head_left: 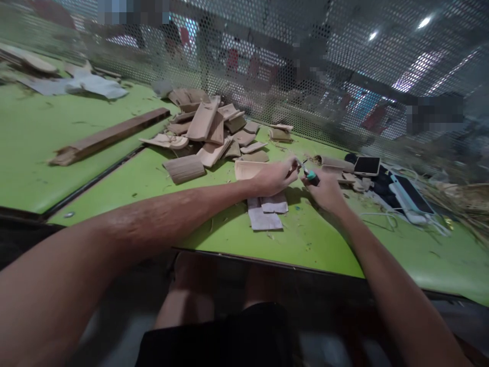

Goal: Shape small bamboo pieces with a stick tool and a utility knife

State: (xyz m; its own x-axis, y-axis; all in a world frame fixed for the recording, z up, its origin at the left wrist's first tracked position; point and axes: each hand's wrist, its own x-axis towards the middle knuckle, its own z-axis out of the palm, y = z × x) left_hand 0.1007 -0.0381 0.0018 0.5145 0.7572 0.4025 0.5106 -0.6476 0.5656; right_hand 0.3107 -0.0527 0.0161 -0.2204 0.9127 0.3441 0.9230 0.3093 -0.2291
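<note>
My right hand [324,189] is wrapped round a small tool with a teal-and-black handle [311,176]. A thin metal part of it points up and left, toward my left fingertips. My left hand [275,177] is closed in a pinch just left of the tool, and what sits between its fingers is too small to make out. Below my left wrist lie pale paper or cloth pieces [265,220] on the green tabletop [225,229]. A pale curved wooden piece [248,169] lies partly hidden behind my left hand.
A heap of curved wooden pieces [204,120] lies behind my left arm. Further left is a long wooden strip [110,135], with crumpled white paper [95,84] beyond. On the right are a phone [367,165], another device [412,193] and cables. A perforated metal screen [260,66] stands behind.
</note>
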